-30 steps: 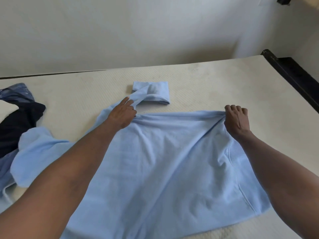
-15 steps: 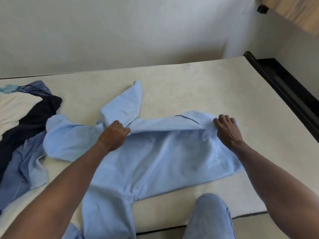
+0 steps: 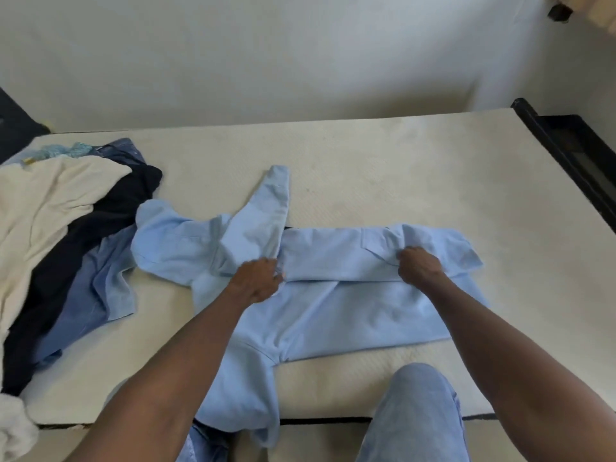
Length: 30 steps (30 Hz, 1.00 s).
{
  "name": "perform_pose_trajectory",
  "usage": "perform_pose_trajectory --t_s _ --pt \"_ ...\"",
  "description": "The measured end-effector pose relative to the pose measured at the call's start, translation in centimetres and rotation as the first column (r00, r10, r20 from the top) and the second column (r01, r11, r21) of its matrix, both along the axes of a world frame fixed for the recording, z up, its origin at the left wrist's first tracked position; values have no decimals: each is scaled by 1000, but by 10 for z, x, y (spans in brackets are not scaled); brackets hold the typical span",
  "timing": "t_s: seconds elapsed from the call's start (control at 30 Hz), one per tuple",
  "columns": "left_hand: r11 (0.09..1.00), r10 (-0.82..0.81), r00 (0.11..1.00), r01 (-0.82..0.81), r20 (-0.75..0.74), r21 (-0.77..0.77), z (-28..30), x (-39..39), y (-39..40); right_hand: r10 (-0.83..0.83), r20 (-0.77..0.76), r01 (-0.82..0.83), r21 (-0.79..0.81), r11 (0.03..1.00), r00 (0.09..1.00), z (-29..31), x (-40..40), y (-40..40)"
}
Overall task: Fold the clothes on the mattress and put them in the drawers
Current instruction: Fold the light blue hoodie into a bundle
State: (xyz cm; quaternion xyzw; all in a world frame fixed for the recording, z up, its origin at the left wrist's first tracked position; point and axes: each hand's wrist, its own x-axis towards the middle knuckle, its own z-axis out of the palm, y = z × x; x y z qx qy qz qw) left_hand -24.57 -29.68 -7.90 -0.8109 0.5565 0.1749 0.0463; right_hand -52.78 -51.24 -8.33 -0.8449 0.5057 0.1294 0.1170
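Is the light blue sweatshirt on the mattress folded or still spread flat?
Partly folded: the light blue sweatshirt's far edge is doubled over toward the person, held by both hands; its sleeves lie loose.

Bare forearms and hands, no sleeves in view; light blue denim trousers (image 3: 413,415) over the knee

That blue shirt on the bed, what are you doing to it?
A person is folding the light blue sweatshirt on the mattress. The left hand and right hand each grip the edge of a fold laid across its body. One sleeve points away and another hangs off the near edge. A pile of unfolded clothes waits at the left.
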Motion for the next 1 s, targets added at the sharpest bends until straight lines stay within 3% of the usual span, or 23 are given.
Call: perform_pose_trajectory --t_s 0.03,0.1,0.17,0.23,0.27,0.3,0.37,0.4,0.43,0.47,0.53,0.63,0.7,0.77,0.83,0.93,0.97,1.0 --pt "997 72 993 -72 -92 3 -5 6 5 -92 -8 92 -22 995 996 -1 9 2" --pt "947 205 960 -244 -193 -209 -5 15 9 -145 36 149 -144 978 989 3 33 7" --pt "755 394 894 -447 -213 -479 2 31 8 -80 209 121 -193 974 975 3 72 11" --pt "561 526 782 -614 -333 -555 9 58 0 -108 412 117 3 993 905 5 120 15" --pt "527 528 762 -641 -376 -558 11 67 -4 -152 470 114 108 988 869 6 141 16" --pt "546 489 815 -564 -311 -620 10 79 -8 -199 517 114 190 975 832 6 166 17" --pt "694 250 966 -132 65 -708 -2 94 -10 -314 580 105 364 925 752 8 212 20" --pt "751 72 974 90 217 -654 -12 97 -8 -362 593 85 442 893 719 7 232 20" --pt "797 -66 961 213 270 -565 -24 100 -6 -420 586 75 521 850 692 6 249 20" --pt "850 -122 970 212 212 -483 -37 104 -2 -499 562 74 612 787 659 4 267 19" --pt "901 -20 998 44 60 -432 -58 106 7 -667 477 56 788 613 572 -1 291 15" --pt "885 81 997 -67 11 -462 -81 106 14 -798 346 -16 921 389 494 -9 314 6" --pt "887 64 998 -58 -2 -459 -82 107 15 -834 318 -62 943 326 450 -7 327 4" --pt "890 63 997 -71 -33 -451 -79 109 14 -856 356 -92 933 348 375 8 337 8" --pt "899 111 977 -176 -180 -400 -70 109 11 -837 438 -139 899 416 327 31 343 16" --pt "892 256 918 -345 -302 -293 -51 115 5 -662 599 -247 796 552 451 68 332 43" --pt "847 321 873 -438 -368 -302 -43 117 4 -563 651 -275 743 611 509 77 322 55" --pt "744 406 778 -586 -480 -321 -33 119 5 -481 691 -300 692 657 540 80 311 67"
